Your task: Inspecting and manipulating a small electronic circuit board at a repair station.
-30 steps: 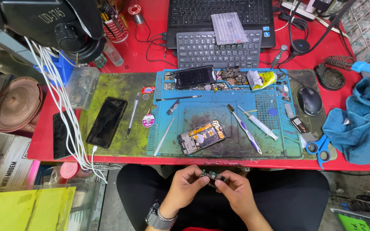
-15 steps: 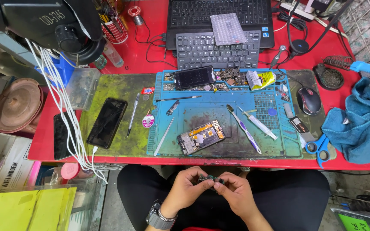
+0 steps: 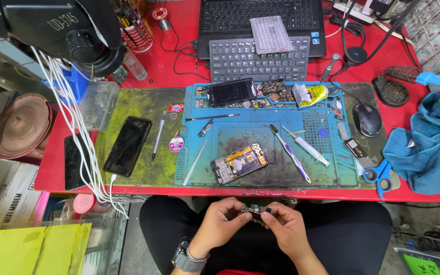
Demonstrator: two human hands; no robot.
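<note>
We hold a small dark circuit board point(image 3: 254, 209) over our lap, near of the red table point(image 3: 189, 61), its long axis running left to right. Our left hand point(image 3: 223, 223) and right hand point(image 3: 283, 227) each pinch one end, equally close.

Bright, even overhead light fills the scene, with strong colour and only soft, short shadows under tools on the red table point(image 3: 189, 56). A faint sheen shows on the dark phone screen point(image 3: 127, 145) near the table's left edge. The centre is sharp. Wide-angle distortion bends the table's edges, and the hands below its near edge look slightly soft.
</note>
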